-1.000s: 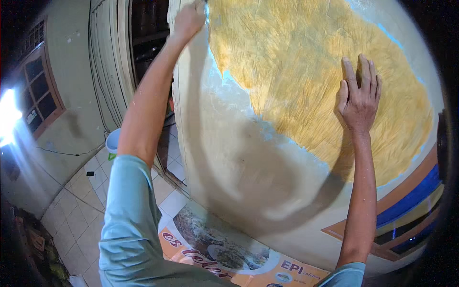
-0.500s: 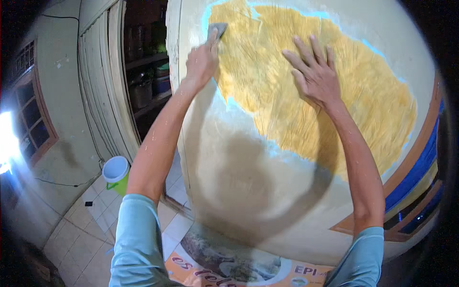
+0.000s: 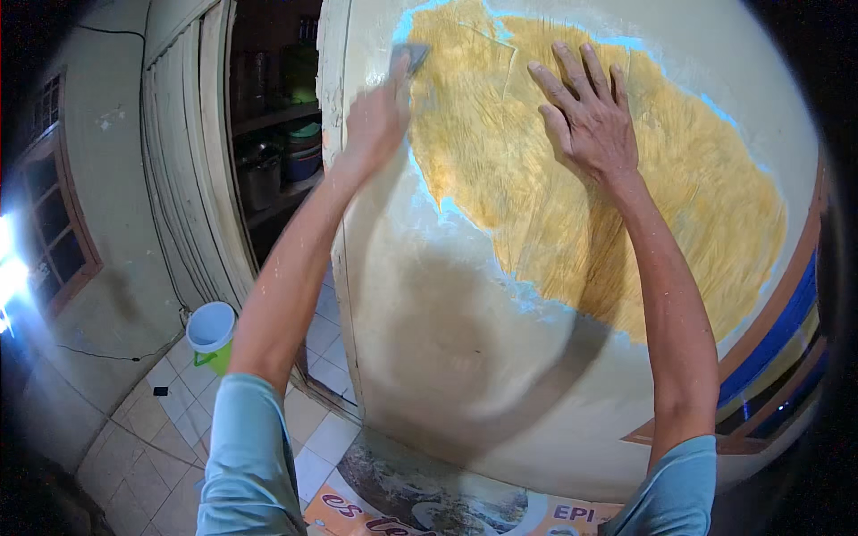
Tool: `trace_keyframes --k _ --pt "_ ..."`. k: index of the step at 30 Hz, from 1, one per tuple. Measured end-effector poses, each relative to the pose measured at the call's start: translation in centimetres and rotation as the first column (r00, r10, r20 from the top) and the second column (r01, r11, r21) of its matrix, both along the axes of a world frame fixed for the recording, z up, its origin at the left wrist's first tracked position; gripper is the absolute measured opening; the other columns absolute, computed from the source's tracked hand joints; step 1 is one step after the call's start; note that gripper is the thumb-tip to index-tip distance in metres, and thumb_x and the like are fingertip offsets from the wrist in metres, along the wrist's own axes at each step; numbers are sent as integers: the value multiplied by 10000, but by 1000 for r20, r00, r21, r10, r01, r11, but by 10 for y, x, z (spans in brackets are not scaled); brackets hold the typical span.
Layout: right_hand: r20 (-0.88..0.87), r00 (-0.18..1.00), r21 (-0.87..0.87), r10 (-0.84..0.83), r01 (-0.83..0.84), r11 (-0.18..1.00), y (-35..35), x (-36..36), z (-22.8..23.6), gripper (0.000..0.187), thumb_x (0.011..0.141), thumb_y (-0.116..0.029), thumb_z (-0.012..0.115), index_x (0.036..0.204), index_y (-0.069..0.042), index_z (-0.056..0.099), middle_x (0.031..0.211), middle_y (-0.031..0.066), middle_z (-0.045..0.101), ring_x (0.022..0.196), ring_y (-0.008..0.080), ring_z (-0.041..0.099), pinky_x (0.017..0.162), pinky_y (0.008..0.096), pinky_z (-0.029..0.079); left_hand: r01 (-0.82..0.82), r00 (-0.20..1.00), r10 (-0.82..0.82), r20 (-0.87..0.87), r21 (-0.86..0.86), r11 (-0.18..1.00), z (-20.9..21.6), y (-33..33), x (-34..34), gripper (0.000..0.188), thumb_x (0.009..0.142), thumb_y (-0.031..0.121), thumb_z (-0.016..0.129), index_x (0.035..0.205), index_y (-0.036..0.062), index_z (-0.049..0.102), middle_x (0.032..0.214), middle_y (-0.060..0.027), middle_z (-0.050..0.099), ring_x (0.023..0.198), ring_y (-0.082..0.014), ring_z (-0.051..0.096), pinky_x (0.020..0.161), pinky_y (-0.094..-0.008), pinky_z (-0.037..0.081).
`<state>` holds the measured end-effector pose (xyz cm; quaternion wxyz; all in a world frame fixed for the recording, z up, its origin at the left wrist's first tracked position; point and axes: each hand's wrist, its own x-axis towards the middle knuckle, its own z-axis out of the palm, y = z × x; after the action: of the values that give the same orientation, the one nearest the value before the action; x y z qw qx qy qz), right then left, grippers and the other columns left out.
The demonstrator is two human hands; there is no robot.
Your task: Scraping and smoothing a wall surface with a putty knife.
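My left hand (image 3: 374, 125), smeared by motion, is closed around a flat grey scraper (image 3: 414, 57). The scraper's blade touches the upper left edge of a large yellow-brown bare patch (image 3: 474, 134) on the wall. A ragged light-blue rim of older paint borders this patch, with cream paint around it. Most of the scraper's handle is hidden by my fingers. Farther right, my right hand (image 3: 590, 125) lies on the patch with its fingers spread, holding nothing.
A printed banner (image 3: 420, 500) covers the floor below the wall (image 3: 429, 384). To the left stand a white and green bucket (image 3: 212, 330) and a doorway with shelves of pots (image 3: 261, 174). A wood-framed window (image 3: 760, 393) is at the right. A bright lamp (image 3: 11, 281) shines at far left.
The view has shifted slightly, so the wall sits farther right in it. My right hand has slid a little upward on the patch. My left hand still grips the scraper and is now blurred.
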<state>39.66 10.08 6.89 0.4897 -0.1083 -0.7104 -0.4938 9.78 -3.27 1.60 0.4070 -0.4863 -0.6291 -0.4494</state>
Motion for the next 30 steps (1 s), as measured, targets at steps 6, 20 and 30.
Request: trace_keyframes --k 6,20,30 --pt "-5 999 -5 37 -37 999 0 -17 -10 507 1020 -402 549 1523 -347 511 1645 15 398 1543 305 302 1254 582 205 -111 992 103 74 118 987 65 13 -49 416 1020 280 515 1107 -96 672 1059 -314 701 985 -494 661 850 -564 520" --pt "-21 997 -23 79 -79 997 -6 -7 -6 514 998 -392 584 1505 -314 539 1639 35 405 1538 295 316 1259 561 201 -108 992 110 -68 33 994 130 -6 -3 361 952 227 536 1117 -34 724 1059 -328 709 1041 -524 669 941 -570 537" --pt "-27 994 -32 109 -110 993 -7 -2 -4 521 994 -363 583 1506 -282 536 1638 56 402 1536 305 313 1259 552 194 -170 985 166 -36 -160 972 100 -21 44 457 985 249 515 1423 156 606 1110 -272 719 1041 -492 686 917 -578 550"
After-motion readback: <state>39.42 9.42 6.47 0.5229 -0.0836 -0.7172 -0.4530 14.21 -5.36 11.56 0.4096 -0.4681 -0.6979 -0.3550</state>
